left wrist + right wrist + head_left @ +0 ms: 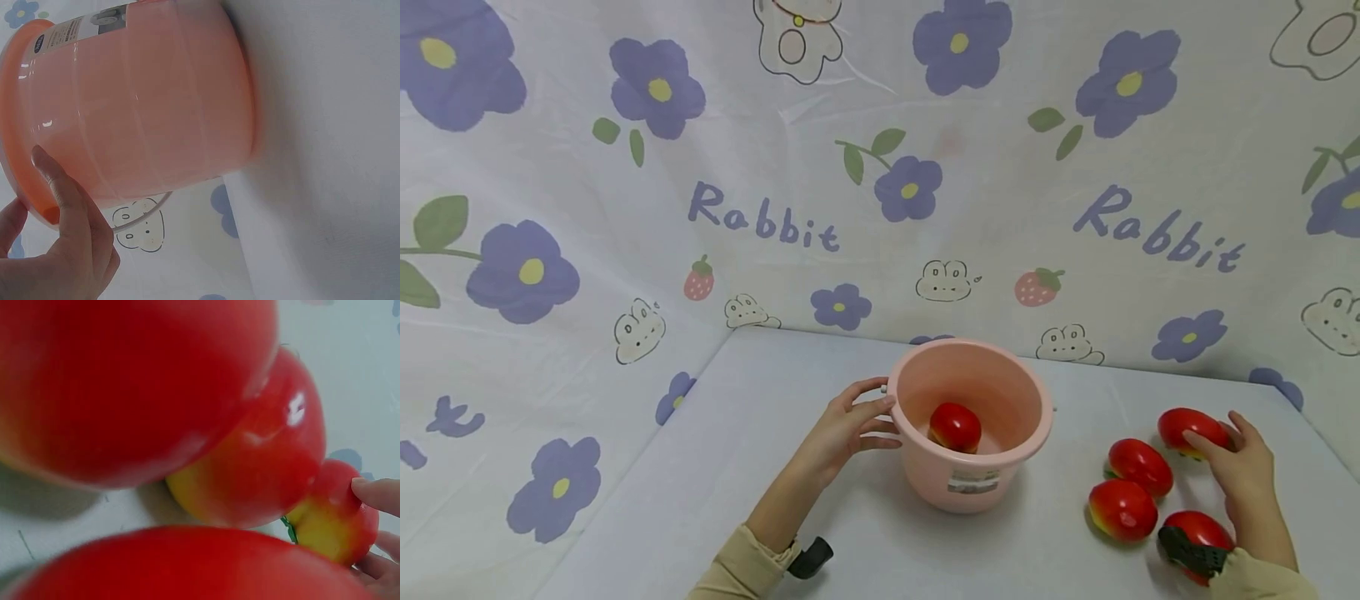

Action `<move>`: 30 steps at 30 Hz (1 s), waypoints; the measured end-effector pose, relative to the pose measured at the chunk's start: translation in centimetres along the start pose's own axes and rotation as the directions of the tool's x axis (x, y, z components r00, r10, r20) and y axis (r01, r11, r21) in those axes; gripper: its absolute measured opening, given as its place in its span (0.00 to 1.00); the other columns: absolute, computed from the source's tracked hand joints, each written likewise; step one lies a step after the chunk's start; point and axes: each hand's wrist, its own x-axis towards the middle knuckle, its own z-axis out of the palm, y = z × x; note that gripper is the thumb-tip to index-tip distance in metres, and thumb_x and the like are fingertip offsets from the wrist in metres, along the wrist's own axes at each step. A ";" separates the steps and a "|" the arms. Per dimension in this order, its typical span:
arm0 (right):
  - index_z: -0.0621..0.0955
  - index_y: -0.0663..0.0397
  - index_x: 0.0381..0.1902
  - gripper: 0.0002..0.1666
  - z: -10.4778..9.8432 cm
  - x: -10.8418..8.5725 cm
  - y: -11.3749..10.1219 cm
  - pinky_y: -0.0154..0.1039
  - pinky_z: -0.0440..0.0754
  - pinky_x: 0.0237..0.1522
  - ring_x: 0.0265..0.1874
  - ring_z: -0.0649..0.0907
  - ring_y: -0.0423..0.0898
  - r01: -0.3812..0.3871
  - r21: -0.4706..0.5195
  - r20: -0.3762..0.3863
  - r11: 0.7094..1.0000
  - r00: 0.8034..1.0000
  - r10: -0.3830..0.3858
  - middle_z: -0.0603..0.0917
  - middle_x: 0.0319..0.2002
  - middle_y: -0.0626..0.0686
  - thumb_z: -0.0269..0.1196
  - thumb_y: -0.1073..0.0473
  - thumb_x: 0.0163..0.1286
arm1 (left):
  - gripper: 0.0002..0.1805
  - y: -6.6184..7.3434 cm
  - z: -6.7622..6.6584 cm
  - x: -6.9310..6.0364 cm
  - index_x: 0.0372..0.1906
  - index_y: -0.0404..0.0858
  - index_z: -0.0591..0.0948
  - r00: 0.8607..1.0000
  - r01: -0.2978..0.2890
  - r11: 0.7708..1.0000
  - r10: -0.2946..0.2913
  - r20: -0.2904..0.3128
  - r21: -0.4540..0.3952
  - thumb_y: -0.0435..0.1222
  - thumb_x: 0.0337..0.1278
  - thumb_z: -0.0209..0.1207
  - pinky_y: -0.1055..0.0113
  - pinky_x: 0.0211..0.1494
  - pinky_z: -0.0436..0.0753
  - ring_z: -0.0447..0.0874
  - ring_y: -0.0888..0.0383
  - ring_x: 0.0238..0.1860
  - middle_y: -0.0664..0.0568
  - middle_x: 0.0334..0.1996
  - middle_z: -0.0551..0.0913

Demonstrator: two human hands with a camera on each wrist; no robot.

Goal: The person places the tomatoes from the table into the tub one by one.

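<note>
A pink bucket [970, 479] stands upright with one red fruit [955, 427] lying inside it. The left hand [842, 433] touches the bucket's left rim, fingers lightly bent along the outside; in the left wrist view that hand [69, 244] has its thumb and fingers around the rim of the bucket [150, 100]. On the right, the right hand [1247, 462] holds a red fruit [1191, 431] between thumb and fingers. The right wrist view shows the held fruit [337, 512], red and yellow, with the fingertips of the right hand [381, 531] on it.
Several more red fruits lie on the white table [700, 500] by the right hand: one in the middle [1140, 467], one nearer [1123, 510], and one [1198, 533] partly behind the black wrist strap. A patterned cloth [880, 275] hangs behind the table.
</note>
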 end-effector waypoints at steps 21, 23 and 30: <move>0.37 0.40 0.78 0.48 0.5 -1.9 -5.0 0.57 0.54 0.75 0.78 0.46 0.60 0.081 0.051 -0.046 0.995 0.996 -0.079 0.42 0.78 0.57 0.53 0.48 0.74 | 0.30 0.0 0.0 0.0 0.68 0.47 0.68 1.000 -0.002 1.000 0.003 -0.009 0.019 0.46 0.63 0.61 0.55 0.50 0.87 0.88 0.55 0.41 0.46 0.47 0.84; 0.37 0.39 0.78 0.48 0.7 -2.3 -5.6 0.57 0.53 0.75 0.78 0.46 0.60 0.095 0.059 -0.038 0.994 0.995 -0.093 0.41 0.78 0.56 0.53 0.47 0.74 | 0.30 0.0 0.0 0.1 0.67 0.47 0.68 1.000 -0.003 1.000 0.003 -0.008 0.020 0.46 0.63 0.61 0.55 0.50 0.87 0.89 0.55 0.41 0.46 0.48 0.84; 0.40 0.35 0.78 0.47 1.7 -3.3 -7.9 0.57 0.53 0.75 0.78 0.46 0.59 0.192 0.083 -0.012 0.978 0.981 -0.192 0.42 0.78 0.54 0.54 0.47 0.74 | 0.30 -0.1 0.0 0.1 0.68 0.47 0.68 1.000 -0.002 1.000 0.002 -0.011 0.024 0.47 0.62 0.61 0.55 0.50 0.87 0.89 0.55 0.42 0.43 0.50 0.84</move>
